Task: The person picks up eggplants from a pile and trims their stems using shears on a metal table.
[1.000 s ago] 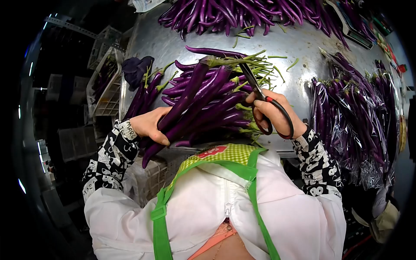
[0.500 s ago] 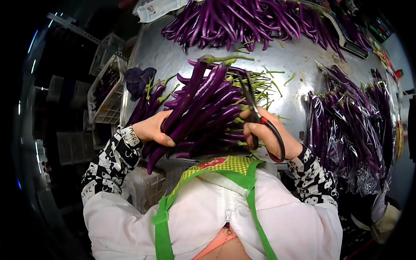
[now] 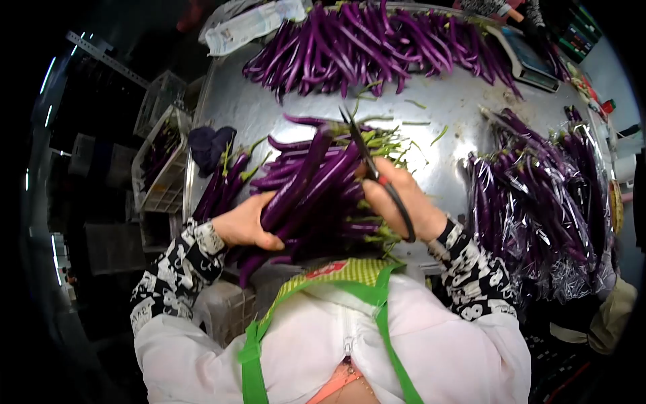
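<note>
My left hand (image 3: pixel 250 222) is wrapped round long purple eggplants (image 3: pixel 299 185), their stem ends pointing up and away from me. Scissors (image 3: pixel 364 149) with dark blades and red-and-black handles are in my right hand (image 3: pixel 404 200). The blades point up and left, beside the stem ends of the held eggplants; whether they touch a stem is blurred. Under and around the held ones lies a heap of more eggplants (image 3: pixel 282 163), green stems mostly facing right. My right fingers are partly hidden behind the scissors and the hand.
A large pile of eggplants (image 3: pixel 350 47) covers the far side of the metal table (image 3: pixel 437 161). Bagged eggplants (image 3: pixel 538 209) lie at right, a scale (image 3: pixel 528 59) behind them. Cut stems (image 3: pixel 439 135) are scattered about. Left are a dark cloth (image 3: pixel 211 147) and a crate (image 3: pixel 161 161).
The scissors have moved left and up toward the held eggplants' stem ends. The long stem that stuck out at the top no longer shows clearly. The whole view has shifted slightly.
</note>
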Action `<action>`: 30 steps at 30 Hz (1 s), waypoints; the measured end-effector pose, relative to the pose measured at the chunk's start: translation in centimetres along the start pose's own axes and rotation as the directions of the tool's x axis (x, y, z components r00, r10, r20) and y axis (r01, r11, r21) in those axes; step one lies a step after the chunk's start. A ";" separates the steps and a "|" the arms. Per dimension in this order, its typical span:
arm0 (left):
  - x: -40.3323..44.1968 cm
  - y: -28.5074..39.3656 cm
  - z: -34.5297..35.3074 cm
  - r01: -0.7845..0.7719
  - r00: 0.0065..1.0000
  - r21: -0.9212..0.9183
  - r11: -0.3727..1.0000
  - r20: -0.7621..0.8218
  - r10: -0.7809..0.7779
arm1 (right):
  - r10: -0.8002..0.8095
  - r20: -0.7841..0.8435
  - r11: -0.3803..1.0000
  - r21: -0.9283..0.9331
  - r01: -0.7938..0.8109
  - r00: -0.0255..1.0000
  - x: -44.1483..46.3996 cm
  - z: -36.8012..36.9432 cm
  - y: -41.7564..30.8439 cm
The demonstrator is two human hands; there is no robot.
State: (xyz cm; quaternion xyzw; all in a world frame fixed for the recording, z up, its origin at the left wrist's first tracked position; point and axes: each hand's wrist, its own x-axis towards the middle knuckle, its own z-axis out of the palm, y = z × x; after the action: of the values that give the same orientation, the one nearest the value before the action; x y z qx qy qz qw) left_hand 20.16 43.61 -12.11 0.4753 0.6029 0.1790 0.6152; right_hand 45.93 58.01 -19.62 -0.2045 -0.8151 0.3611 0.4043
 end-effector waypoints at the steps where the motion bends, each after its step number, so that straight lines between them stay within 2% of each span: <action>1: 0.1 -0.2 0.0 -0.011 1.000 0.035 0.999 -0.011 0.011 | -0.068 -0.042 0.998 -0.017 0.067 0.997 0.0 -0.2 -0.3; 2: 0.3 -0.3 -0.2 -0.019 1.000 0.067 0.998 -0.021 0.020 | -0.084 -0.026 0.996 -0.012 0.084 0.996 0.0 -0.6 -0.8; 3: 0.4 -0.3 -0.5 0.006 1.000 0.026 1.000 0.009 -0.006 | 0.006 0.078 1.000 -0.016 -0.005 0.997 -0.3 -1.7 -1.8; 4: 0.2 0.4 -0.6 0.002 1.000 0.007 1.000 0.026 -0.002 | -0.001 0.068 0.999 -0.033 0.003 0.998 -1.0 -2.3 -1.7; 6: -0.1 0.9 -0.9 -0.031 0.999 -0.051 0.998 0.038 0.033 | 0.312 0.151 0.939 -0.200 -0.280 0.938 -3.1 -3.5 0.3; 7: -0.2 1.3 -0.6 -0.071 0.997 -0.108 0.992 -0.017 0.069 | 0.448 0.024 0.866 -0.259 -0.428 0.894 -4.8 -3.3 3.3; 8: -0.1 1.2 -0.7 -0.078 0.997 -0.106 0.991 -0.012 0.077 | 0.390 -0.102 0.814 -0.427 -0.394 0.915 -6.8 -3.6 6.2; 9: -0.1 1.1 -1.0 -0.077 0.997 -0.223 0.972 -0.017 0.075 | 0.308 -0.212 0.724 -0.580 -0.373 0.927 -8.6 -4.3 8.2; 10: 0.0 1.0 -1.3 -0.077 0.997 -0.336 0.939 -0.021 0.074 | 0.308 -0.217 0.720 -0.583 -0.376 0.926 -10.0 -5.3 9.2; 12: 0.7 1.4 -1.4 -0.145 0.988 -0.457 0.878 -0.015 0.155 | 0.593 -0.240 0.444 -0.698 -0.561 0.769 -12.4 -7.2 10.3; 13: 1.4 1.4 -1.5 -0.185 0.982 -0.502 0.845 -0.053 0.184 | 0.592 -0.247 0.436 -0.702 -0.563 0.767 -13.5 -7.7 11.0; 14: 2.1 1.6 -1.5 -0.225 0.974 -0.541 0.811 -0.095 0.206 | 0.683 -0.097 0.414 -0.765 -0.493 0.724 -14.3 -8.1 11.8; 15: 3.2 1.8 -2.0 -0.212 0.975 -0.552 0.806 -0.068 0.210 | 0.764 0.047 0.401 -0.817 -0.416 0.643 -14.5 -8.3 12.3; 16: 3.9 3.6 -0.7 -0.276 0.961 -0.617 0.737 -0.168 0.219 | 0.831 0.124 0.353 -0.871 -0.343 0.543 -12.8 -8.6 9.9; 18: 6.1 3.2 -1.3 -0.231 0.970 -0.612 0.756 -0.087 0.226 | 0.868 0.207 0.352 -0.898 -0.266 0.452 -10.5 -7.8 8.7; 19: 7.1 3.6 -0.9 -0.221 0.971 -0.653 0.725 -0.079 0.226 | 0.754 0.128 0.431 -0.837 -0.337 0.645 -9.0 -7.3 6.9; 20: 7.9 3.9 -0.4 -0.199 0.977 -0.678 0.708 -0.080 0.199 | 0.607 0.018 0.519 -0.765 -0.380 0.795 -7.7 -6.5 5.4; 22: 10.3 4.7 1.2 -0.228 0.970 -0.689 0.689 -0.101 0.220 | 0.535 -0.067 0.786 -0.327 -0.525 0.842 -6.0 -4.3 5.6; 23: 11.7 4.7 1.8 -0.208 0.977 -0.672 0.711 -0.112 0.179 | 0.624 0.129 0.742 0.212 -0.636 0.771 -2.6 -5.0 2.4; 24: 12.7 5.3 2.8 -0.229 0.972 -0.707 0.669 -0.137 0.188 | 0.582 0.348 0.411 0.654 -0.635 0.735 0.7 -5.8 -0.8; 26: 15.3 5.9 4.8 -0.297 0.952 -0.587 0.753 -0.243 0.186 | 0.421 0.285 0.478 0.737 -0.477 0.861 2.4 -2.8 1.2; 27: 16.1 6.1 5.3 -0.394 0.918 -0.574 0.718 -0.283 0.277 | 0.476 0.138 0.732 0.485 -0.478 0.869 3.4 -1.5 0.7; 28: 17.3 6.2 4.7 -0.378 0.926 -0.582 0.720 -0.237 0.294 | 0.343 -0.030 0.805 0.524 -0.278 0.939 3.9 -0.7 1.5; 30: 19.3 7.1 3.6 -0.419 0.906 -0.508 0.753 -0.282 0.315 | 0.420 0.074 0.483 0.826 -0.292 0.904 4.6 -0.3 3.4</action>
State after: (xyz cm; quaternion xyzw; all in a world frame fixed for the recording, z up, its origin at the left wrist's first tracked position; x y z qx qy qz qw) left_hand 29.97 61.04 -18.16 0.3664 0.4712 0.5061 0.6225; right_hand 43.58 63.26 -19.74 -0.1818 -0.4616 0.7581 0.4234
